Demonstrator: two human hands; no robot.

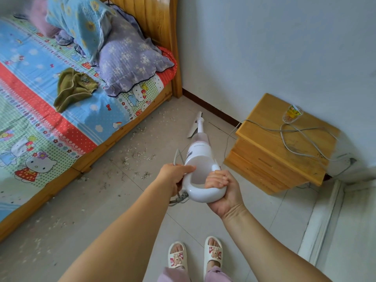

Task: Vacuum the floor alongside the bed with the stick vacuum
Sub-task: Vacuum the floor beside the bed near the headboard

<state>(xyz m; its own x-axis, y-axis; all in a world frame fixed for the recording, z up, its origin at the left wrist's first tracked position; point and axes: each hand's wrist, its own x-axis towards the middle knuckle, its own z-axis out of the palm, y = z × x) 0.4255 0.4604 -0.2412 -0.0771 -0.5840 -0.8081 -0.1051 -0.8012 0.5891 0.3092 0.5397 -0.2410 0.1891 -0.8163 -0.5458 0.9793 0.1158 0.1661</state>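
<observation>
A white stick vacuum (198, 154) points away from me, and its floor head (195, 125) rests on the tiles near the wall corner. My right hand (220, 190) is shut around the loop handle from below. My left hand (176, 176) grips the handle's left side together with the grey power cord (176, 155). The wooden bed (97, 151) with a cartoon-print sheet runs along the left. Scattered crumbs and dust (138, 157) lie on the floor (154, 202) beside it.
A wooden nightstand (274, 157) stands at the right against the wall, carrying a grey cable and a clear cup (292, 113). Pillows (126, 58) and a green cloth (73, 86) lie on the bed. My feet in white slippers (196, 255) are at the bottom.
</observation>
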